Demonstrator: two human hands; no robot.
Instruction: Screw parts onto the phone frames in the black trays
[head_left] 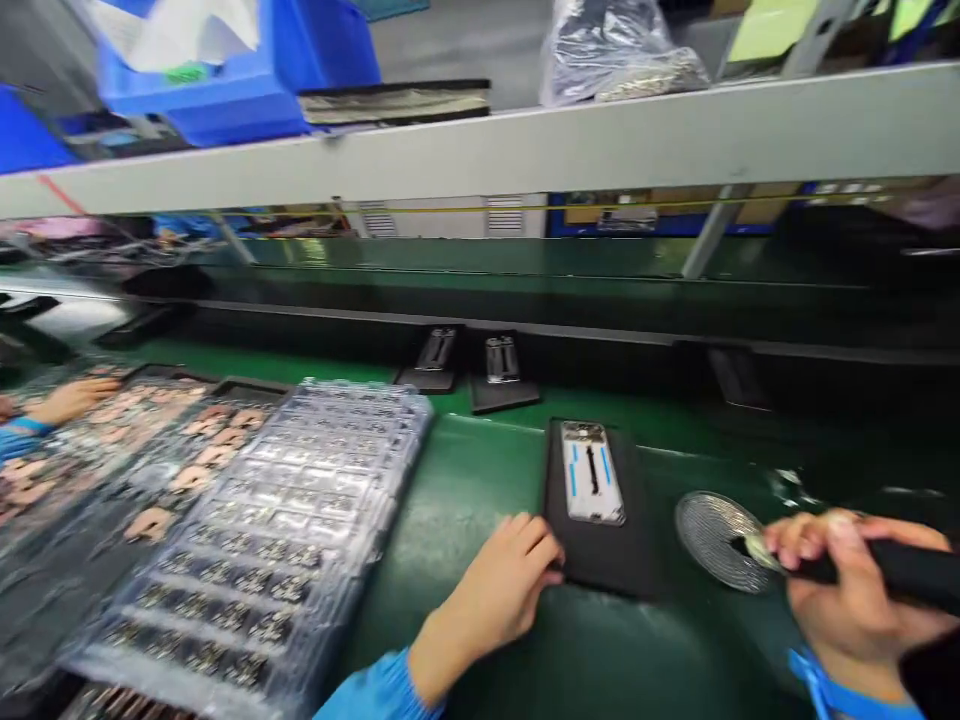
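My left hand [499, 590] rests on the green mat with its fingers curled against the lower left corner of a black fixture [600, 520] that carries a phone frame [592, 472]. My right hand [847, 590] is closed round a black-handled tool [892, 568], whose tip sits over a round metal mesh disc [712, 540] to the right of the fixture.
Clear plastic trays [277, 530] of small parts lie to the left, with more trays of copper-coloured parts [112, 450] beyond. Another person's hand [71, 398] reaches in at far left. Two more fixtures [472, 365] sit on the conveyor behind. A shelf with blue bins [225, 70] hangs overhead.
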